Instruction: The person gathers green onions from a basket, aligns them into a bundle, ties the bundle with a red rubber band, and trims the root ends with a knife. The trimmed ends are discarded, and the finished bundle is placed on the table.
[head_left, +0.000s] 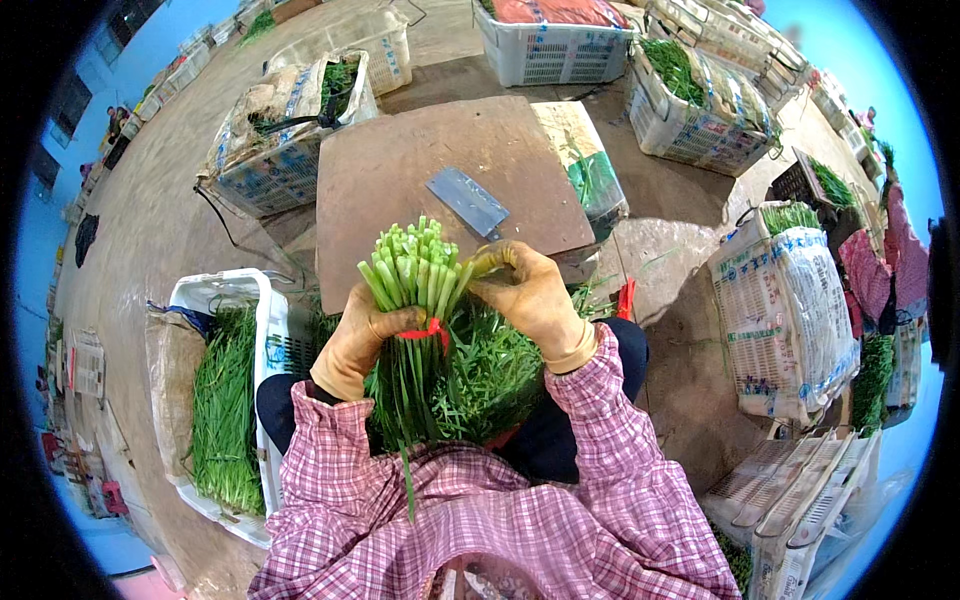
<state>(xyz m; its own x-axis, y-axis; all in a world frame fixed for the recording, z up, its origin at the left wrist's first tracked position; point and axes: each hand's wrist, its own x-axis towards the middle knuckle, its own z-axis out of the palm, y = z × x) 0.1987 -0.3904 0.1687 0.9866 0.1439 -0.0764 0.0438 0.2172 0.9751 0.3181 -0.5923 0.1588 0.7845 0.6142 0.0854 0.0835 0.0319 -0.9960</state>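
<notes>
My gloved left hand (364, 334) is closed round a bundle of leafy green stalks (420, 274), cut ends up and long leaves hanging down. A red tie (424, 331) circles the bundle just below my left thumb. My gloved right hand (525, 300) is at the bundle's right side, thumb and fingertips together at the outer stalks; whether they pinch one is hard to tell. Beyond the hands, a cleaver (469, 201) lies on a brown board (390, 165), its handle end towards my right hand. Loose green leaves (487, 375) are heaped below, between my knees.
A white crate (262, 322) of green stalks stands at my left. More crates, some wrapped, stand beyond the board, such as one at the upper left (270, 180). At the right are a wrapped crate (780, 322), stacked crates (795, 487) and a person in a pink checked sleeve (904, 232).
</notes>
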